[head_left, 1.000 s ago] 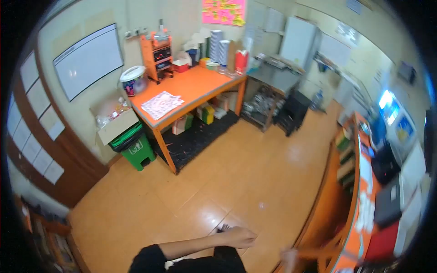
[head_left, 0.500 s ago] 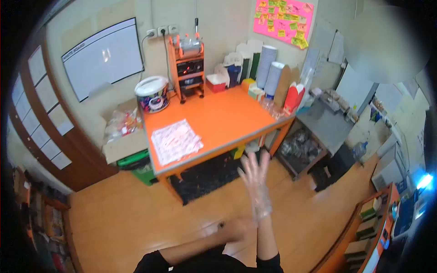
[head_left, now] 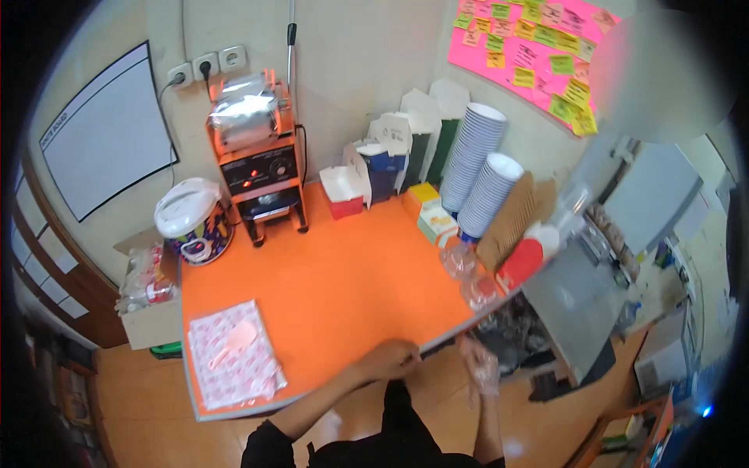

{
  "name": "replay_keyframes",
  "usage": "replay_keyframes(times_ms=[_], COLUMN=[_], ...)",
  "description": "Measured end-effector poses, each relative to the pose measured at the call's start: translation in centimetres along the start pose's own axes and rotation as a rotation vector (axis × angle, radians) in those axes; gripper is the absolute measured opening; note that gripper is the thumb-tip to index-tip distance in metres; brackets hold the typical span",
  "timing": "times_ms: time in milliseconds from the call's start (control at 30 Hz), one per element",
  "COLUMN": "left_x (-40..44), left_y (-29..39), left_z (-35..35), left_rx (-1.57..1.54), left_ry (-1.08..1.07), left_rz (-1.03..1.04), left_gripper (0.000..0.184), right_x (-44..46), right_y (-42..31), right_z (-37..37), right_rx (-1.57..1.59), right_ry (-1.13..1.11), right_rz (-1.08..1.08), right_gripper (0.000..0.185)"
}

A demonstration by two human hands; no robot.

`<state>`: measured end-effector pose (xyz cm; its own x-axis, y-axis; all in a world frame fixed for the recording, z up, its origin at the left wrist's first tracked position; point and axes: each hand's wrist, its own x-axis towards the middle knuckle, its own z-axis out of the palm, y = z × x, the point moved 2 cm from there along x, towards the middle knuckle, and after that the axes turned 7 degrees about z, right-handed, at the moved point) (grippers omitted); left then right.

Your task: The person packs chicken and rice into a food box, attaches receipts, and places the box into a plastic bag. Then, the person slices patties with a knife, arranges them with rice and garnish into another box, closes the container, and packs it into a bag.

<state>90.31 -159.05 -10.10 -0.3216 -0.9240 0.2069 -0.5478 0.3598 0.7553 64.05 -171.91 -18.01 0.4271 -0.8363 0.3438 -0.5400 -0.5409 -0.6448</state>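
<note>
Glove (head_left: 489, 377) beside a crowded table (head_left: 343, 285)

I see the clear glove on the right hand (head_left: 477, 363), just off the front edge; blur leaves me unable to tell how far its fingers are curled, or if they hold anything. The left hand (head_left: 392, 359) is curled inward near that edge; its grip, if any, I can't make out. A careless rightward swing could knock the clear tubs (head_left: 478, 291) or topple the cups (head_left: 473, 148). Slack plastic might snag.
</note>
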Motion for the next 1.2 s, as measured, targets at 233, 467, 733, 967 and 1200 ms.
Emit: replay_keyframes(times_ms=[233,467,733,967,1200], left_x=[26.3,38.0,40.9,40.8,41.7], left_y=[-16.0,-21.7,-22.1,-22.9,-26.3], left_z=[-16.7,-23.2,-26.7,-26.3,-25.7], left_rx=[0.755,0.934,1.017,1.108,0.501], left_ry=[0.407,0.692,0.833,0.683,0.91], left_rz=[-0.08,-0.167,-0.455,-0.59,-0.08], left_gripper=[0.051,0.071,0.082,0.105,0.099], right_x=[50.6,68.8,71.9,74.9,71.5], right_y=[-17.2,-17.6,-15.7,-15.8,-31.4], right_z=[4.8,13.7,16.6,14.7,-0.8], right_rx=[0.059,-0.527,-0.63,-0.617,-0.122], right_ry=[0.092,-0.452,-0.657,-0.539,-0.028], right_rz=[-0.527,-0.4,-0.624,-0.936,-0.897], right_gripper=[0.022,0.02,0.023,0.028,0.032])
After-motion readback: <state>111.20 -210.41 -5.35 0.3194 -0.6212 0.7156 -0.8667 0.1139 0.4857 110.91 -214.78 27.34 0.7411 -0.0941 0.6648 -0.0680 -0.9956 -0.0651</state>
